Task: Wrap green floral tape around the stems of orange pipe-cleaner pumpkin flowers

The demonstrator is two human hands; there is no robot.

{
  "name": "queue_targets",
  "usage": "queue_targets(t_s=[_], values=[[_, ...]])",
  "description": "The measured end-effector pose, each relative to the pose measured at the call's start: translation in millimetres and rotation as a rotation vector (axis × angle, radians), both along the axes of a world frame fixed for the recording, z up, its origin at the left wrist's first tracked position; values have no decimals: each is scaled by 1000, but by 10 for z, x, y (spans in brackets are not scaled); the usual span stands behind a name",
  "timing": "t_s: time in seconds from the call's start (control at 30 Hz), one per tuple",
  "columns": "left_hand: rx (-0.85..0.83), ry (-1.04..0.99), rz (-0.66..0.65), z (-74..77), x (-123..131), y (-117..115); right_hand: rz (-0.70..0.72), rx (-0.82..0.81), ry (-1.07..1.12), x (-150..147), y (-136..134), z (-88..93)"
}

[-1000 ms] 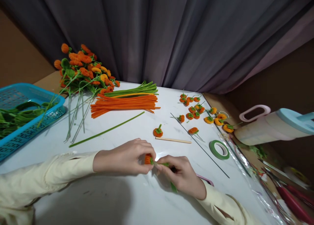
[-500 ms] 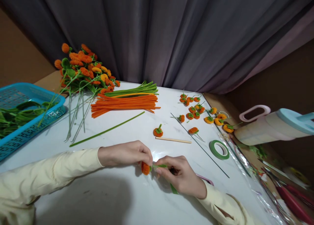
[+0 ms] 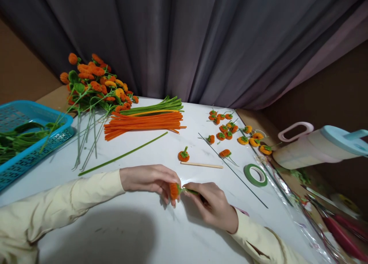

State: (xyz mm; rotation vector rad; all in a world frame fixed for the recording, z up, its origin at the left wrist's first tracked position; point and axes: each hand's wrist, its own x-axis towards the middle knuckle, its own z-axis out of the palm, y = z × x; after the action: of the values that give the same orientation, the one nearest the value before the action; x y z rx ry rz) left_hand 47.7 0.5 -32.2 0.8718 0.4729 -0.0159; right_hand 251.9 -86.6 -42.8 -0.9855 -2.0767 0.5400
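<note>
An orange pipe-cleaner flower head (image 3: 174, 191) with a green base is held in the fingers of my left hand (image 3: 153, 179), just above the table. My right hand (image 3: 211, 204) is closed beside it, thumb and forefinger pinching the green stem (image 3: 191, 191) that runs from the flower's base. Something dark shows inside my right palm; I cannot make it out. Part of a pink object (image 3: 242, 211) sticks out by my right wrist. Beyond my hands lie another orange flower head (image 3: 183, 155) and a thin wooden stick (image 3: 201, 165).
Orange pipe cleaners (image 3: 143, 122), green pipe cleaners (image 3: 161, 106) and a bunch of finished flowers (image 3: 94, 78) lie at the back left, near a blue basket (image 3: 61, 135). To the right are small flower heads (image 3: 225, 127), green tape (image 3: 255, 175), a wire (image 3: 238, 175), a tumbler (image 3: 304, 149) and red-handled pliers (image 3: 342, 233).
My left hand has shifted slightly right and its fingers have opened out around the flower head, which now faces more upright. My right hand keeps its pinch on the stem. The view has shifted slightly.
</note>
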Motion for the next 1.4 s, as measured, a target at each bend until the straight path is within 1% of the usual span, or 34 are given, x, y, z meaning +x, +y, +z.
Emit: queue_targets(t_s=[0.03,0.1,0.17,0.2,0.27,0.33,0.37,0.43,0.5,0.63,0.7,0.77,0.9,1.03,1.23,1.4], values=[[18,0,22,-7,-1,-3,-22,-149,54,-11,9,20],[65,3,79,-23,2,-16,-55,-521,235,-37,38,65],[152,4,148,-41,13,-38,-57,-869,454,-56,80,93],[216,8,180,-50,20,-51,-53,-1001,550,-60,103,94],[366,24,235,-70,31,-76,-42,-1185,687,-55,150,68],[535,50,299,-92,36,-91,-20,-1298,764,-37,189,17],[630,60,336,-104,34,-93,-8,-1328,793,-24,204,-10],[823,66,401,-128,25,-85,20,-1352,841,6,227,-56],[990,62,420,-142,12,-72,38,-1342,880,30,239,-82],[1309,74,322,-131,-10,-77,52,-1308,885,31,232,-86],[1439,68,292,-120,-15,-101,51,-1281,864,10,216,-77],[1498,52,298,-116,-13,-132,53,-1248,831,-16,197,-64],[1550,6,311,-125,13,-192,52,-1186,763,-57,166,-37],[1600,-15,294,-131,39,-219,46,-1132,728,-74,146,-21],[1712,-15,268,-162,28,-221,91,-1131,717,-73,133,-50],[1820,-11,269,-181,16,-241,64,-1128,727,-72,144,-58]])
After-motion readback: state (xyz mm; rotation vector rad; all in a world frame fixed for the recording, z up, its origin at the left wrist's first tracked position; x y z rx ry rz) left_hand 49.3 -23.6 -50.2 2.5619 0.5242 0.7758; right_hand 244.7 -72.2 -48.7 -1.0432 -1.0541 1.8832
